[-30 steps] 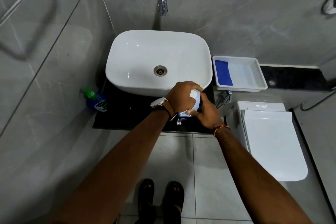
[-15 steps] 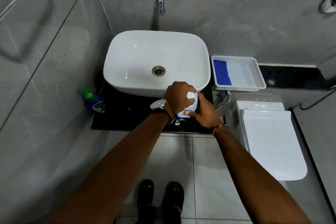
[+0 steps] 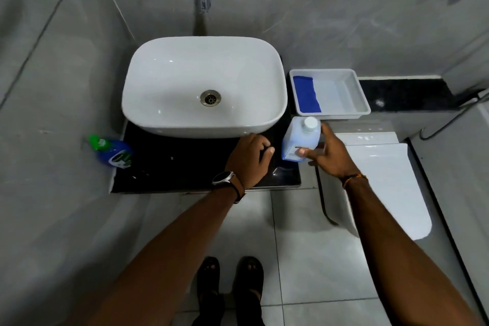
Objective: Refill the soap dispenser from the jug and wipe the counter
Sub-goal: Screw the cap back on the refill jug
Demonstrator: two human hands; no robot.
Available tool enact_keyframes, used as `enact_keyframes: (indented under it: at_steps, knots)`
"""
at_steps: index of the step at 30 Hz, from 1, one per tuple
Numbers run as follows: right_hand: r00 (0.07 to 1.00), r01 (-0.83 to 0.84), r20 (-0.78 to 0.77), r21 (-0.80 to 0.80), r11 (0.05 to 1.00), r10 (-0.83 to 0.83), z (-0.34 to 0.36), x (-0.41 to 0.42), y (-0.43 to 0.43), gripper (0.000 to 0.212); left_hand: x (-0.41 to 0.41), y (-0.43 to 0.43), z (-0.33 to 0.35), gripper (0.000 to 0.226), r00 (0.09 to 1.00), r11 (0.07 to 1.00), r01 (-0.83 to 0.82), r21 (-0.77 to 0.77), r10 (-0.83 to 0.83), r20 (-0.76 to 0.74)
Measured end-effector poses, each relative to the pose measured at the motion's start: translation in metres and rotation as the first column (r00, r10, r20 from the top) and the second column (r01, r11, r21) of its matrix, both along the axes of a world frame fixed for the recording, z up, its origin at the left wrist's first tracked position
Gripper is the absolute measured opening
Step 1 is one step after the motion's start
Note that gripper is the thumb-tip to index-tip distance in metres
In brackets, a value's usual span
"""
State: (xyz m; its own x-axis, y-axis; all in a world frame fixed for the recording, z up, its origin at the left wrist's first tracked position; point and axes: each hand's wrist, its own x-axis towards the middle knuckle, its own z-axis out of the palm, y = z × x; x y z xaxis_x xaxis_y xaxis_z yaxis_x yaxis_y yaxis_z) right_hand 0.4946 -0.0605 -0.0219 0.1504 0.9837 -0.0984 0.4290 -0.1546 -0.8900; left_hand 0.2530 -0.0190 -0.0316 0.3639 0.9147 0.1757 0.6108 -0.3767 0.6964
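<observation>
I see the right hand [image 3: 328, 159] with its grip clamped on the capped, pale jug [image 3: 301, 137], thumb across the near face and fingers behind, at the right end of the black tabletop [image 3: 185, 167], between the white basin [image 3: 172, 82] and the toilet [image 3: 383, 180] and just on the near side of the white tray [image 3: 362, 103] that holds a blue cloth [image 3: 307, 94]. The left hand [image 3: 250, 159] hangs over the tabletop just left of the jug, its grip loosely curled with nothing in it that I can make out. The blue soap dispenser [image 3: 113, 152] with its green pump sits well apart at the tabletop's left edge.
</observation>
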Motion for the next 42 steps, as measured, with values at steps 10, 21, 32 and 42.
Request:
enact_keyframes:
  at_steps: [10, 21, 32, 42]
  knots:
    - [0.991, 0.133, 0.027, 0.027, 0.991, -0.133, 0.016, 0.093, 0.033, 0.074, 0.088, 0.004, -0.062, 0.076, 0.904, 0.981, 0.12, -0.155, -0.173, -0.392]
    - [0.98, 0.196, 0.032, -0.052, 0.979, -0.194, -0.011, 0.199, 0.123, 0.073, 0.119, 0.003, -0.102, 0.091, 0.841, 0.991, 0.102, -0.083, -0.13, -0.525]
    - [0.973, 0.198, 0.138, -0.078, 0.977, -0.186, -0.079, 0.285, 0.217, 0.078, 0.122, 0.006, -0.108, 0.09, 0.826, 0.989, 0.094, -0.111, -0.139, -0.546]
    - [0.947, 0.318, 0.096, -0.132, 0.939, -0.307, -0.124, 0.298, 0.263, 0.076, 0.121, 0.005, -0.107, 0.091, 0.815, 0.988, 0.098, -0.123, -0.15, -0.559]
